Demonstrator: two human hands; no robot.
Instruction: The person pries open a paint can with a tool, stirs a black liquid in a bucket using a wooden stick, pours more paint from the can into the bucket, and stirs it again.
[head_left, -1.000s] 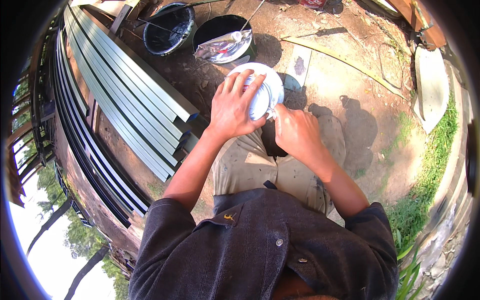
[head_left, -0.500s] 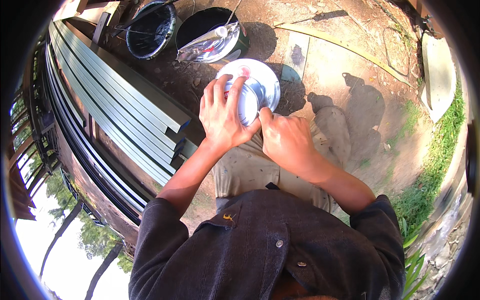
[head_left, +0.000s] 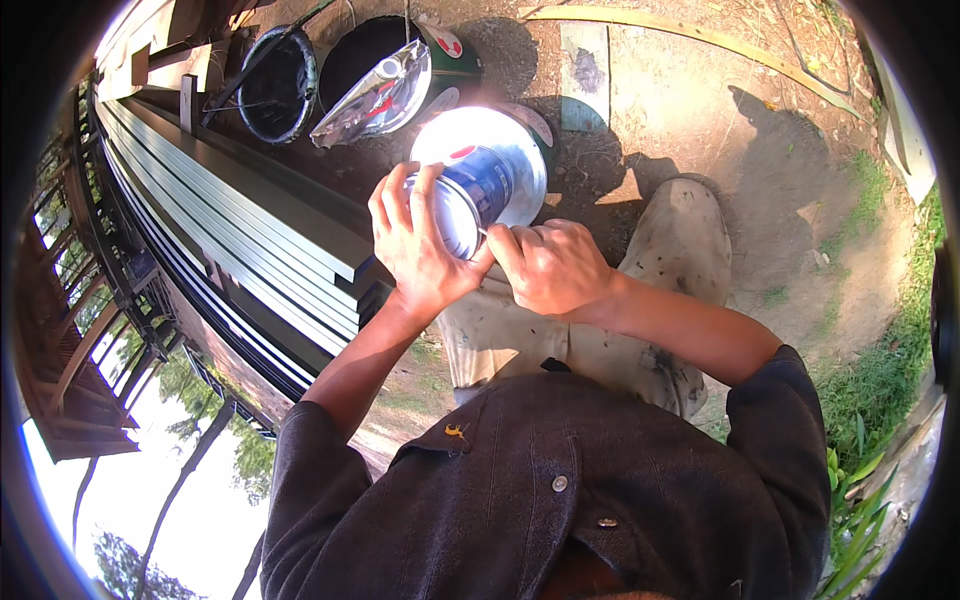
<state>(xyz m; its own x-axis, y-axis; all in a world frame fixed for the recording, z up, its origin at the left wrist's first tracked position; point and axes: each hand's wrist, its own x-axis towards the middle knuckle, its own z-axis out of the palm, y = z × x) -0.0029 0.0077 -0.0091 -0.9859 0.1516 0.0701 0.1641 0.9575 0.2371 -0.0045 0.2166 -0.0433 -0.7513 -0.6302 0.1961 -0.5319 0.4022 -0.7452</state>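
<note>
A blue tin can with a pale metal lid is tilted toward me above a larger can with a shiny silver top. My left hand is wrapped round the blue can, with its fingers over the far side of the rim and its thumb near the lower edge. My right hand is closed in a fist against the can's near right rim. A thin tip shows between its thumb and the rim, but the rest of what it grips is hidden in the fingers.
Beyond the can stand a dark bucket and a large green drum with a torn silver lid. Long metal profiles lie stacked at the left. A yellowish strip and a board lie on the ground.
The blue can has tipped further toward me and left, showing more of its blue side. Both hands moved with it, slightly left and down, keeping their hold. My view has shifted too.
</note>
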